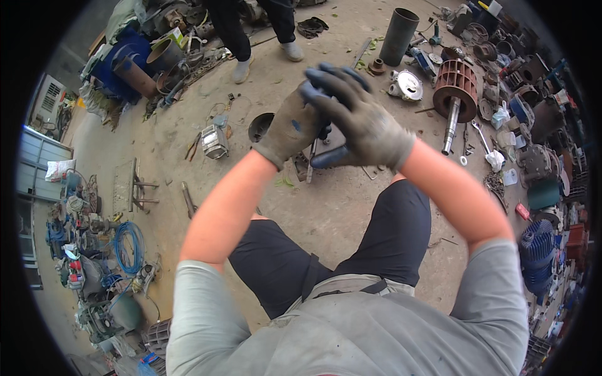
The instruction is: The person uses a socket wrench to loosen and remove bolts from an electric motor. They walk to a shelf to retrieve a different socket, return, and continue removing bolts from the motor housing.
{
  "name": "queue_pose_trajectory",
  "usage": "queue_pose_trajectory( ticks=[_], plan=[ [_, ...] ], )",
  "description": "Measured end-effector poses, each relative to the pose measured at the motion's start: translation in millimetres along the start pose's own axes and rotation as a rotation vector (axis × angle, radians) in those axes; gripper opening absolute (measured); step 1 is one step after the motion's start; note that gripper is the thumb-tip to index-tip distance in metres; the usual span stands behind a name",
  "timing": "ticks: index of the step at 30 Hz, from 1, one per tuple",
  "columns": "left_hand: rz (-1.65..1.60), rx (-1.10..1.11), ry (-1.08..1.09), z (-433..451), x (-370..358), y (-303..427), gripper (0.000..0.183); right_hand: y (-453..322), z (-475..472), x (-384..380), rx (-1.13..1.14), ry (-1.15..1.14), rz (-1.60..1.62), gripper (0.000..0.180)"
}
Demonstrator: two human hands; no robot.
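Observation:
My left hand [296,123], in a dirty work glove, is raised in front of me. My right hand [368,121] lies across its fingers, in a matching glove with dark blue fingers and palm. The right fingers and thumb are spread, with nothing visible between them. Most of the left fingers are hidden behind the right hand, so I cannot tell how far they are bent. Beneath both hands a flat metal plate [333,143] shows in part on the floor. A dark round bowl-like part [259,128] sits just left of my left wrist.
On the concrete floor lie a rotor with a steel shaft [452,124], a white round housing [408,85], a boxy silver motor [215,142] and a wrench [481,136]. A metal pipe [399,37] stands upright behind. Another person's legs [282,21] are ahead. Machine parts pile along both sides.

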State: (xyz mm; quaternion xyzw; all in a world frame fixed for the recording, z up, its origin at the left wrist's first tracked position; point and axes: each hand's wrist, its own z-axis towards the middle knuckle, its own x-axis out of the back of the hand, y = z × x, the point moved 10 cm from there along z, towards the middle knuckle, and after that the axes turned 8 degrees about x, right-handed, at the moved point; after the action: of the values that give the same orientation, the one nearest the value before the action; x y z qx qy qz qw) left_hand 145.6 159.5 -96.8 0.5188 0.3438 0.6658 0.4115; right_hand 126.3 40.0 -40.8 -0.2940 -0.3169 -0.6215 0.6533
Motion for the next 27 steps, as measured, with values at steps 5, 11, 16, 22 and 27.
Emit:
queue_pose_trajectory(
  ticks=[5, 11, 16, 22, 27],
  plan=[
    [-0.536, 0.146, 0.607, -76, 36, -45, 0.036, 2, 46, -37, 0.361, -0.273, -0.05, 0.081],
    [-0.016, -0.279, 0.942, -149, -28, 22, 0.045, 18, 58, -75, 0.384, -0.649, -0.01, 0.061],
    [-0.485, -0.273, 1.297, -134, 3, -11, 0.041, 13, 61, -69, 0.284, -0.545, -0.134, 0.047],
    [-0.849, -0.098, 1.111, -85, 65, -31, 0.055, 20, 30, -57, -0.43, -0.466, -0.127, 0.039],
    [-0.671, -0.029, 0.645, -26, 85, -18, 0.058, 12, 6, -54, -0.812, -0.45, 0.047, 0.036]
  ],
)
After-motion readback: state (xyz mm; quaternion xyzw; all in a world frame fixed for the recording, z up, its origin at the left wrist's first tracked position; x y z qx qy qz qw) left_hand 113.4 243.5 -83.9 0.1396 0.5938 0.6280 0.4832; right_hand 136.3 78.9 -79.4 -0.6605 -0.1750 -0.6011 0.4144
